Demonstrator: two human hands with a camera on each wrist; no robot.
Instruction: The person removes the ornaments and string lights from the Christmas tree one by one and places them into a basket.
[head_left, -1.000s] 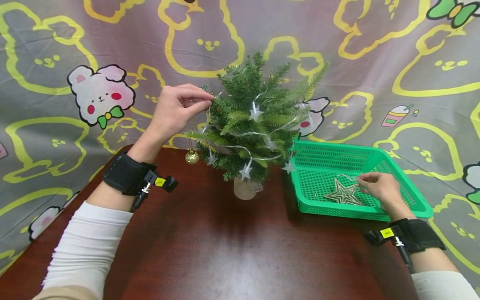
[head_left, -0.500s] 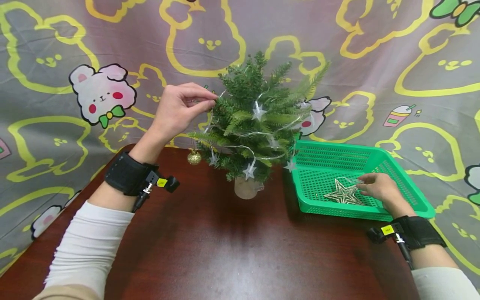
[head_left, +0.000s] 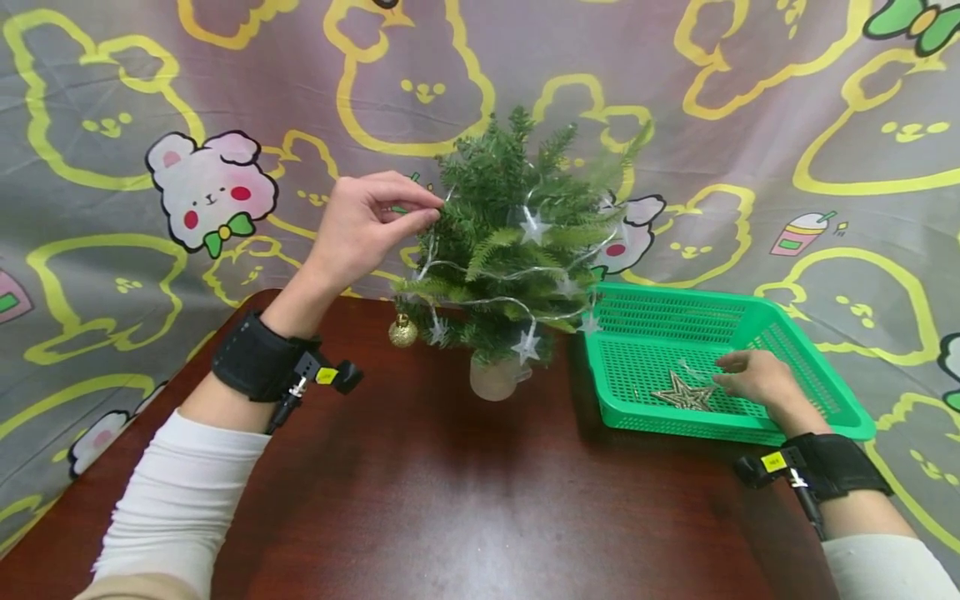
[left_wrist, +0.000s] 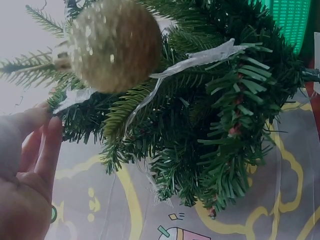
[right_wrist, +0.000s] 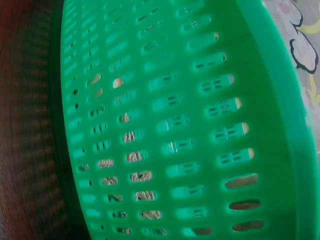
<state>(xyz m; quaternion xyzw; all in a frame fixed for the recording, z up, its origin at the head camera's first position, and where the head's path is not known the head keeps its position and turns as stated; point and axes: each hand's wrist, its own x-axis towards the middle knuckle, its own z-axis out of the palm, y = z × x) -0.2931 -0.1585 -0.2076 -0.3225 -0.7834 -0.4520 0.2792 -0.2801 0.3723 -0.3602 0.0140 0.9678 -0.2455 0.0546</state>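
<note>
Nearest me, my white sleeves (head_left: 180, 492) reach in from left and right over a glossy dark red-brown table (head_left: 487, 517), with a black strap (head_left: 258, 358) and small camera around each wrist. To the right sits a green perforated basket (head_left: 705, 427). A gold star ornament (head_left: 681, 393) lies inside, toward the near side. My right hand (head_left: 761, 382) is over the basket, fingertips just beside the star; I cannot tell whether they grip it, as the basket wall fills my right wrist view. Farther in, at the centre, a small green tree (head_left: 498, 242) stands upright in a pale pot (head_left: 491, 379), wound with a clear string of star lights (head_left: 527, 346). A glittery gold ball (head_left: 402, 331) hangs low on its left. Above it, my left hand (head_left: 360, 221) pinches, thumb against finger, at the tree's left edge. Farthest back hangs a grey curtain (head_left: 300, 92) with yellow-outlined cartoon animals.
</note>
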